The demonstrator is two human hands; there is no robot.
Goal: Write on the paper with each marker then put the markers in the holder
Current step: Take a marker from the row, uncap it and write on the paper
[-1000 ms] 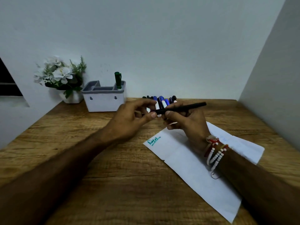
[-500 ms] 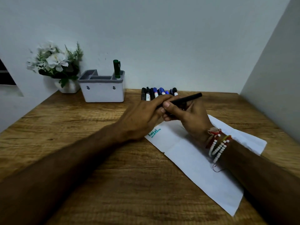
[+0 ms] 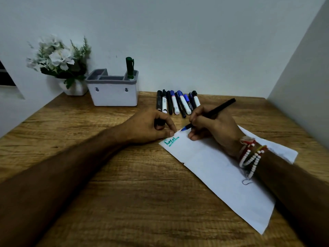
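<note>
A plain pale wall [image 3: 178, 32] closes the back and right side. A wooden table [image 3: 124, 193] fills the lower view.

The paper [image 3: 222, 175] lies flat at an angle on the right half of the table, one corner pointing towards the middle of the table.

Both forearms reach in from the near edge. The right hand [image 3: 213, 129] rests on the far part of the paper, fingers curled round a black marker [image 3: 213, 111]. The marker slopes up to the right and its blue tip sits at the far edge of the paper, near that corner. Beaded bracelets [image 3: 251, 155] sit on the right wrist.

The left hand [image 3: 153, 127] rests on the table just left of the paper, its fingertips touching the paper's edge. Its fingers are curled round a small dark piece, apparently the cap [image 3: 159, 122], most of which is hidden.

A plant [image 3: 60, 63] with white flowers stands in a white pot at the back left, against the wall.

The holder [image 3: 114, 93], white with a grey rim, stands just right of the plant. One green marker [image 3: 129, 68] stands upright in its right compartment.

A row of markers [image 3: 178, 102], black and blue, lies side by side on the table between the holder and the right hand, beyond the paper.

Green writing [image 3: 171, 140], underlined, marks the paper's corner by the left hand. A small dark scribble [image 3: 246, 181] shows near the right wrist.
</note>
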